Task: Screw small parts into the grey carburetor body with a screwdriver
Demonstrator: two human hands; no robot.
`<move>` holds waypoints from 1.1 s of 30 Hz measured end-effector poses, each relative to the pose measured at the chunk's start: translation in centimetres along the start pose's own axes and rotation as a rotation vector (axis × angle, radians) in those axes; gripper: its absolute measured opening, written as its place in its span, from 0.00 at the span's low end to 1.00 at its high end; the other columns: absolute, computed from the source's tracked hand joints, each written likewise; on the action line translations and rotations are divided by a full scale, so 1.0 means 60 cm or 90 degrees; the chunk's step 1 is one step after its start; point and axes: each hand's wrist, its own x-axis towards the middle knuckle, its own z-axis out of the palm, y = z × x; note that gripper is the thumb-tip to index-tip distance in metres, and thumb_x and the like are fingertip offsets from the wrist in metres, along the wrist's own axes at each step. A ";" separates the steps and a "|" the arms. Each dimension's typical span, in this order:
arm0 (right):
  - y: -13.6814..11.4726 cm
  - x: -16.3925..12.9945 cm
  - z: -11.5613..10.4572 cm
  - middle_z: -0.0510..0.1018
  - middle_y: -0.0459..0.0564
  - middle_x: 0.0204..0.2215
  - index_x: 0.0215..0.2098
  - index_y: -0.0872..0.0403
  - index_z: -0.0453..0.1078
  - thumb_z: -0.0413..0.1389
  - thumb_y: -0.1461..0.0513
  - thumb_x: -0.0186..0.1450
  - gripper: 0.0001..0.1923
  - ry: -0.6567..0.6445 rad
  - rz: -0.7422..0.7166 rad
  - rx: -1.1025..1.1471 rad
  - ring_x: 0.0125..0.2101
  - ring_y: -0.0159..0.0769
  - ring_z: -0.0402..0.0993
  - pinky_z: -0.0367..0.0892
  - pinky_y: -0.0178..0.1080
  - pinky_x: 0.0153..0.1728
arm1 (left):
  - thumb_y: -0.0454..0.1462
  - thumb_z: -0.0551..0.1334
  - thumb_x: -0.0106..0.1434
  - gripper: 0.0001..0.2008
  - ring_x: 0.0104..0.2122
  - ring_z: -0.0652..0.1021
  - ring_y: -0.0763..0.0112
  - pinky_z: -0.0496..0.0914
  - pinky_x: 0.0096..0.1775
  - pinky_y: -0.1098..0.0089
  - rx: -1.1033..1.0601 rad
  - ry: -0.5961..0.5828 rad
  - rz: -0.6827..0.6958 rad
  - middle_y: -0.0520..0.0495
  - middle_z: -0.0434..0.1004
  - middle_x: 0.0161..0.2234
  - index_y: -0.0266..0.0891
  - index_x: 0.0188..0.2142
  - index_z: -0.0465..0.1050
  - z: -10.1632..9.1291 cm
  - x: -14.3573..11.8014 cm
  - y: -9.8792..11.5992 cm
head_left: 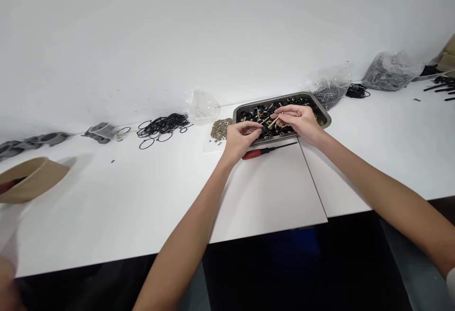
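Note:
Both my hands reach over a metal tray point(324, 113) filled with small black and brass parts point(261, 113). My right hand point(298, 121) pinches a small brass piece point(273, 122) between thumb and fingers above the tray. My left hand point(240, 138) sits at the tray's near left edge, its fingertips closed on a small black part that I can barely make out. A red-handled screwdriver point(267, 150) lies on the white table just in front of the tray, below both hands.
A pile of small brass bits point(220, 129) lies left of the tray, then black rubber rings point(161, 126), a clear bag point(202, 107) and grey parts point(99, 132). Bags of dark parts point(389, 71) sit at the back right. A tan container point(30, 178) stands at the far left.

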 end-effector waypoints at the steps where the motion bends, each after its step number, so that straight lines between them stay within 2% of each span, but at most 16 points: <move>1: -0.001 -0.002 0.001 0.86 0.52 0.39 0.38 0.53 0.81 0.71 0.55 0.56 0.15 -0.005 -0.001 -0.019 0.37 0.36 0.82 0.78 0.44 0.48 | 0.36 0.71 0.52 0.06 0.30 0.81 0.68 0.77 0.36 0.68 0.000 -0.003 0.001 0.47 0.83 0.28 0.38 0.31 0.84 0.000 0.000 0.000; 6: -0.012 -0.011 0.008 0.86 0.53 0.40 0.40 0.54 0.81 0.70 0.55 0.59 0.14 -0.033 -0.013 -0.104 0.39 0.38 0.82 0.78 0.46 0.51 | 0.36 0.70 0.51 0.05 0.28 0.79 0.71 0.75 0.33 0.70 0.008 -0.011 -0.003 0.48 0.82 0.27 0.38 0.30 0.83 0.000 -0.003 0.003; 11: -0.013 -0.011 0.009 0.86 0.54 0.40 0.40 0.55 0.82 0.71 0.54 0.58 0.16 -0.048 -0.021 -0.113 0.38 0.39 0.83 0.78 0.48 0.50 | 0.36 0.69 0.52 0.06 0.28 0.79 0.70 0.75 0.32 0.70 0.022 -0.017 0.004 0.48 0.82 0.26 0.39 0.30 0.83 -0.001 -0.003 0.003; 17: -0.004 -0.009 0.015 0.85 0.53 0.35 0.37 0.54 0.81 0.73 0.49 0.55 0.19 -0.023 -0.036 -0.134 0.34 0.40 0.82 0.79 0.49 0.47 | 0.38 0.69 0.52 0.07 0.27 0.78 0.70 0.74 0.30 0.70 0.025 -0.026 0.023 0.48 0.81 0.25 0.39 0.31 0.84 -0.003 -0.002 -0.002; 23: 0.005 -0.009 0.024 0.83 0.50 0.29 0.30 0.53 0.79 0.74 0.48 0.51 0.20 0.035 -0.076 -0.204 0.30 0.39 0.79 0.79 0.46 0.38 | 0.37 0.68 0.53 0.06 0.27 0.78 0.70 0.73 0.29 0.70 0.036 -0.030 0.029 0.48 0.80 0.25 0.38 0.31 0.84 -0.003 -0.002 -0.004; 29: 0.003 -0.015 0.026 0.82 0.51 0.29 0.29 0.53 0.78 0.71 0.49 0.56 0.17 0.056 -0.137 -0.295 0.31 0.38 0.78 0.74 0.43 0.37 | 0.35 0.68 0.53 0.05 0.26 0.77 0.71 0.73 0.30 0.70 0.029 -0.036 0.022 0.49 0.81 0.25 0.38 0.30 0.83 -0.003 -0.002 0.001; 33: 0.005 -0.020 0.023 0.80 0.49 0.27 0.28 0.52 0.75 0.70 0.47 0.58 0.18 0.057 -0.164 -0.366 0.29 0.37 0.74 0.70 0.42 0.34 | 0.33 0.67 0.54 0.04 0.27 0.78 0.72 0.75 0.33 0.70 0.027 -0.055 0.019 0.49 0.82 0.27 0.38 0.30 0.82 -0.003 -0.002 0.002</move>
